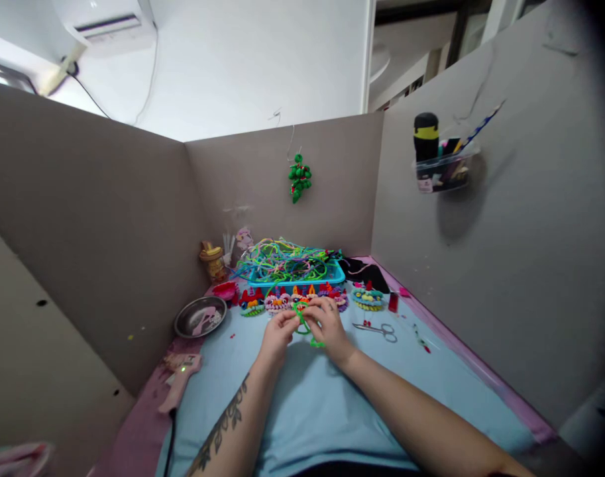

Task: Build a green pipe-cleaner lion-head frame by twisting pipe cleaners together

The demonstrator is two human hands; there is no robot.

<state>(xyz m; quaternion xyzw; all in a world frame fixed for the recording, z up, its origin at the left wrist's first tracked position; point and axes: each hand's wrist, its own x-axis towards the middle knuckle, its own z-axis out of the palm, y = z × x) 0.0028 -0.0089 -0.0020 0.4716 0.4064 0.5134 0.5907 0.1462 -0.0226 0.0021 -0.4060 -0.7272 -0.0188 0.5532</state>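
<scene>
A bright green fuzzy pipe cleaner (303,326) is bent into loops between my two hands, above the blue cloth. My left hand (281,331) pinches it from the left with thumb and fingers together. From the right, my right hand (328,326) grips the same piece, and a curled green end hangs below its fingers. Just beyond my hands stands a row of colourful fuzzy figures, among them a pink one (277,301) and a blue-and-yellow one (368,298). Scissors (379,330) lie to the right of my right hand.
A blue tray (342,271) heaped with coloured pipe cleaners (287,260) stands at the back. To the left are a metal bowl (183,324) and a pink glue gun (183,381) with a lit green light. Grey partitions (282,218) enclose the table; a clear holder (441,173) hangs right.
</scene>
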